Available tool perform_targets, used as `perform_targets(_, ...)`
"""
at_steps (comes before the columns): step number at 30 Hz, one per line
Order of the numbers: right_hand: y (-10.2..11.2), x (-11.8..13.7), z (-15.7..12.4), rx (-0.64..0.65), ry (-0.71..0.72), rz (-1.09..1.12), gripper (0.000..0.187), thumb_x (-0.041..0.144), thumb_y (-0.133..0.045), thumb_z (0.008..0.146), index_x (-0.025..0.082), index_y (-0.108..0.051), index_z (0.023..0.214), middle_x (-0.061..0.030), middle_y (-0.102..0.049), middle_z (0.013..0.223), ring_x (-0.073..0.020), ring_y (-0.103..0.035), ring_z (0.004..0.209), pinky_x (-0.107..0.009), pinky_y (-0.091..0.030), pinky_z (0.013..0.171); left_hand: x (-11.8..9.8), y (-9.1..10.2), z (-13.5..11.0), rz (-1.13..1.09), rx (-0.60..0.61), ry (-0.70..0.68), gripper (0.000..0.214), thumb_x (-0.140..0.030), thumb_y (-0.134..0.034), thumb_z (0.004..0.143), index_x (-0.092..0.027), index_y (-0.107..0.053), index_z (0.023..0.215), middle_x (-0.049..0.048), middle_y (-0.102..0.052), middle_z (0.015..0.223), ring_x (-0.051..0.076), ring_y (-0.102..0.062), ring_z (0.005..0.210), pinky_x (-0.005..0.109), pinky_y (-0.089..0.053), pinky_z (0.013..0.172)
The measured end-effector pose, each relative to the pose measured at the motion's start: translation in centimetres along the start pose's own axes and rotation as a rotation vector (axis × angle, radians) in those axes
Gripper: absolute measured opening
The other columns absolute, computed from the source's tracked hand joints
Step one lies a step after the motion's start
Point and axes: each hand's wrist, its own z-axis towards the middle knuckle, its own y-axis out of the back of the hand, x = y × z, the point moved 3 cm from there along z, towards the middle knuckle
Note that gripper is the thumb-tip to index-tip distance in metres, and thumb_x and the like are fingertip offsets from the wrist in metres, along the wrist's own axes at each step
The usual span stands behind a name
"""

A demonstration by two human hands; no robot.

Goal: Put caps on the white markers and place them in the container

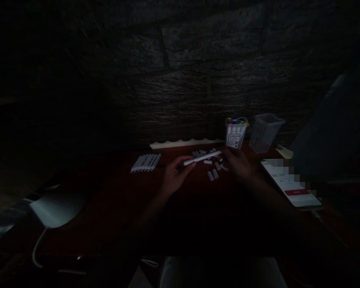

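Our left hand [175,175] pinches one end of a white marker [203,157] between thumb and fingers, and our right hand [237,163] closes round the other, its fingertips lost in gloom. We've got it slanted above the counter [195,200], gripped at both ends, presumably to keep it steady! Loose caps [210,175] lie scattered just beneath, probably for easy reach. To our left, a row of markers [146,162] lies side by side, seemingly for order; behind our right hand, a filled box [234,135] keeps others upright.
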Motion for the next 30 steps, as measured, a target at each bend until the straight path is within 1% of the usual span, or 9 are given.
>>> perform_targets(4, -0.3, 0.0, -0.1, 0.032, 0.001, 0.041, 0.028, 0.045, -0.059, 0.079, 0.018, -0.060, 0.072, 0.0009, -0.056, 0.058, -0.0076, -0.041, 0.045, -0.021, -0.029, 0.041, 0.3, -0.1, -0.1, -0.080, 0.023, 0.020, 0.027, -0.033, -0.071, 0.078, -0.020, -0.069, 0.101, 0.0046, -0.072, 0.099, 0.018, -0.066, 0.088, 0.030, -0.051, 0.078)
perform_targets(8, -0.5, 0.2, -0.5, 0.095, 0.041, -0.104, 0.042, 0.060, -0.059, 0.076, 0.018, -0.061, 0.073, 0.0014, -0.055, 0.056, -0.0097, -0.045, 0.047, -0.023, -0.033, 0.045, 0.1, -0.1, -0.1, -0.118, 0.041, 0.036, 0.024, -0.030, -0.074, 0.075, -0.020, -0.071, 0.097, 0.0040, -0.072, 0.098, 0.017, -0.065, 0.089, 0.029, -0.050, 0.080)
perform_targets(11, -0.5, 0.0, -0.4, 0.134, 0.094, -0.234, 0.046, 0.062, -0.054, 0.079, 0.018, -0.061, 0.067, 0.0000, -0.057, 0.057, -0.0121, -0.049, 0.051, -0.025, -0.036, 0.050, 0.0, -0.1, -0.1, -0.199, -0.004, 0.105, 0.029, -0.031, -0.077, 0.071, -0.019, -0.070, 0.097, 0.0010, -0.070, 0.082, 0.013, -0.062, 0.072, 0.023, -0.047, 0.065)
perform_targets(13, -0.6, -0.3, -0.3, 0.156, 0.131, -0.311, 0.049, 0.063, -0.049, 0.083, 0.019, -0.062, 0.066, -0.0007, -0.058, 0.057, -0.0137, -0.052, 0.053, -0.027, -0.037, 0.051, 0.1, -0.2, 0.0, -0.305, -0.029, 0.170, 0.029, -0.032, -0.078, 0.071, -0.018, -0.069, 0.095, -0.0026, -0.063, 0.067, 0.009, -0.054, 0.057, 0.020, -0.041, 0.053)
perform_targets(17, -1.3, -0.6, -0.6, 0.173, 0.318, -0.460, 0.044, 0.056, -0.046, 0.088, 0.019, -0.069, 0.083, -0.0033, -0.068, 0.074, -0.0183, -0.062, 0.069, -0.030, -0.044, 0.063, 0.2, 0.0, 0.3, -0.544, -0.062, 0.277, 0.026, -0.034, -0.079, 0.069, -0.016, -0.066, 0.083, -0.0046, -0.056, 0.061, 0.005, -0.047, 0.051, 0.017, -0.034, 0.045)
perform_targets(21, -2.0, 0.0, -1.4, 0.220, 0.409, -0.364, 0.034, 0.051, -0.055, 0.086, 0.021, -0.069, 0.092, -0.0034, -0.071, 0.089, -0.0186, -0.065, 0.081, -0.032, -0.049, 0.073, -0.1, 0.5, 0.6, -0.718, -0.134, 0.326, 0.029, -0.029, -0.082, 0.064, -0.017, -0.064, 0.085, -0.0036, -0.059, 0.069, 0.006, -0.053, 0.059, 0.016, -0.036, 0.047)
perform_targets(25, -2.7, 0.3, -2.3, 0.353, 0.403, -0.220, 0.035, 0.047, -0.069, 0.076, 0.022, -0.067, 0.100, -0.0021, -0.070, 0.090, -0.0156, -0.064, 0.073, -0.028, -0.051, 0.063, -0.1, 0.6, 0.8, -0.731, -0.160, 0.307, 0.027, -0.027, -0.082, 0.064, -0.017, -0.064, 0.081, -0.0040, -0.059, 0.068, 0.006, -0.053, 0.059, 0.015, -0.036, 0.047)
perform_targets(27, -3.2, 0.3, -2.9, 0.434, 0.402, -0.219, 0.032, 0.045, -0.068, 0.078, 0.023, -0.067, 0.102, -0.0014, -0.069, 0.089, -0.0139, -0.063, 0.069, -0.026, -0.051, 0.058, 0.1, 0.6, 0.8, -0.724, -0.167, 0.298, 0.027, -0.028, -0.083, 0.064, -0.017, -0.065, 0.081, -0.0033, -0.061, 0.068, 0.006, -0.053, 0.059, 0.015, -0.036, 0.046)
perform_targets(30, -3.9, 0.1, -3.8, 0.533, 0.417, -0.223, 0.025, 0.041, -0.061, 0.086, 0.024, -0.067, 0.102, -0.0017, -0.069, 0.096, -0.0126, -0.064, 0.071, -0.026, -0.053, 0.062, 0.1, 0.5, 0.7, -0.745, -0.111, 0.285, 0.032, -0.031, -0.080, 0.068, -0.018, -0.068, 0.094, 0.0020, -0.070, 0.083, 0.007, -0.055, 0.061, 0.015, -0.038, 0.047)
